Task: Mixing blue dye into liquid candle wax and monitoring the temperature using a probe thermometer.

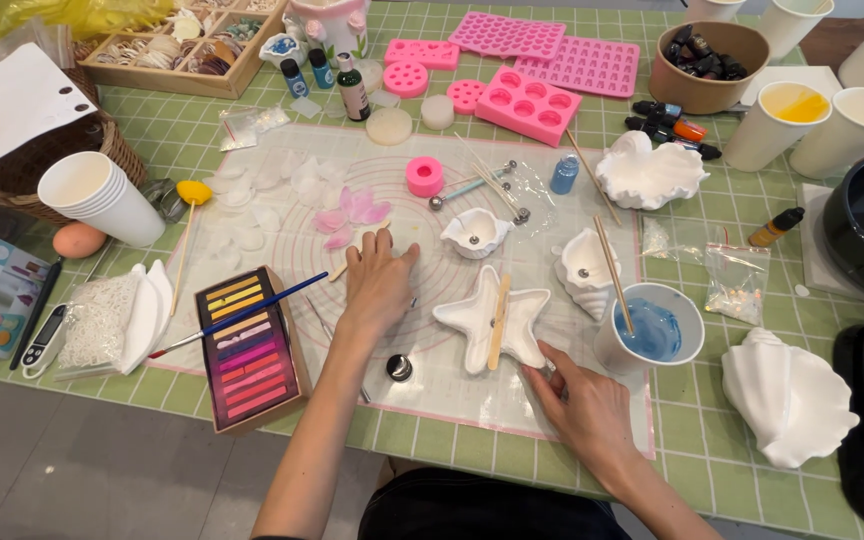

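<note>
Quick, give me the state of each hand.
Left hand: open, flat on the clear mat.
Right hand: open, fingertips beside the white star dish.

A desk [202, 150] covered in a green checked cloth carries a clear silicone mat [472, 390] at its middle. Toward the far edge lie pink moulds [527, 105] and a wooden compartment tray [102, 70]. A large white shell [787, 395] sits near the right edge, stacked paper cups [102, 197] near the left.

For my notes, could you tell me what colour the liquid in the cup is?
Blue liquid, seen in the head view.
</note>
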